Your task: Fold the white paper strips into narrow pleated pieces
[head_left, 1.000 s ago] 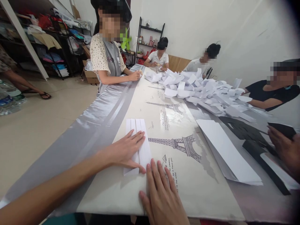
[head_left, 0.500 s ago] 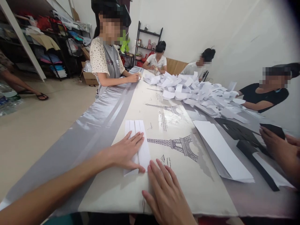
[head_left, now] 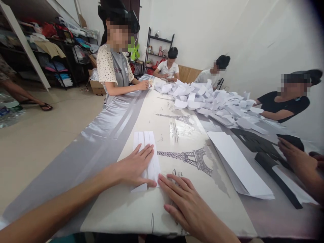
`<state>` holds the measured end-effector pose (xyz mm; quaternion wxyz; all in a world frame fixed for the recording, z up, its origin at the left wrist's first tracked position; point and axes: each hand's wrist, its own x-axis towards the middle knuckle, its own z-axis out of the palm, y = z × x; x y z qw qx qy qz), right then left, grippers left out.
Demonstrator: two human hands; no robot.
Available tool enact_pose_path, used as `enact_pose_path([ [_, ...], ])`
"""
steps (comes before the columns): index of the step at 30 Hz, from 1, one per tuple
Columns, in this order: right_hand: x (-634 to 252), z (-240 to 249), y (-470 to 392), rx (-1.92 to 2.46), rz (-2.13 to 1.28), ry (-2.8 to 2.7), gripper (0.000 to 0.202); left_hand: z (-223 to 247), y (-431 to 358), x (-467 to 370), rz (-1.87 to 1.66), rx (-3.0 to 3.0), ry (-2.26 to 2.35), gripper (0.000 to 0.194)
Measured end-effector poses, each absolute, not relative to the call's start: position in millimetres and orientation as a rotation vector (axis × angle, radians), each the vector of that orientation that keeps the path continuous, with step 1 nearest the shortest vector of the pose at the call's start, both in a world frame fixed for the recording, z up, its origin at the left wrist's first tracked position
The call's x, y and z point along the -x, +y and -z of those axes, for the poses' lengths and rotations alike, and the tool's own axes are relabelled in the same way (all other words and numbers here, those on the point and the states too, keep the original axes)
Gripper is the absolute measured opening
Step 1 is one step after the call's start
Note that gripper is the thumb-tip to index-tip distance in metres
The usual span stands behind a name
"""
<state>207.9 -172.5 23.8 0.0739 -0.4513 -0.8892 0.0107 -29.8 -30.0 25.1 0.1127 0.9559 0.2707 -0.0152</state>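
Your surface (head_left: 113, 209) carries folded paper (head_left: 154, 170) at eleven o'clock. Left hand (head_left: 133, 166), fingers spread, seemingly flattens it; right hand (head_left: 189, 200), thumb apart, meets its edge. Creasing calls for steady pressure.

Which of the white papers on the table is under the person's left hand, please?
The narrow folded paper with lengthwise creases: the left hand lies on it; the larger sheets and heaped pieces lie to its right.

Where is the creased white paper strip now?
In the head view, just left of centre: the strip lies on the cream printed tablecloth, under the left hand and beside the right hand.
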Motion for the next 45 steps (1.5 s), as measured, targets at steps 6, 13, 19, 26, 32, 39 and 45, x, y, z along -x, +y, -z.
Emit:
enact_pose_path([
  [6,-210,-14,-175,1.306,0.1,-2.666,0.053,-26,-30,29,0.065,-2.802,0.802,0.112],
  [13,-207,-13,-179,1.28,0.088,-2.593,0.048,-26,-31,28,0.093,-2.807,0.811,0.113],
  [19,-202,-21,-177,1.298,0.026,-2.564,0.043,-23,-29,30,0.049,-2.835,0.788,0.112],
  [26,-213,-11,-180,1.263,0.103,-2.389,0.05,-15,-29,29,-0.049,-2.827,0.77,0.115],
  [32,-194,-10,-170,1.236,0.158,-2.577,0.049,-22,-21,40,-0.231,-2.617,0.879,0.078],
  [39,-225,-17,-62,1.554,-0.027,-2.487,0.038,-16,0,41,-0.638,-2.581,1.103,0.043],
  [45,-227,-33,72,1.788,-0.078,-2.285,0.051,-2,2,40,-0.624,-2.681,1.092,0.028],
])
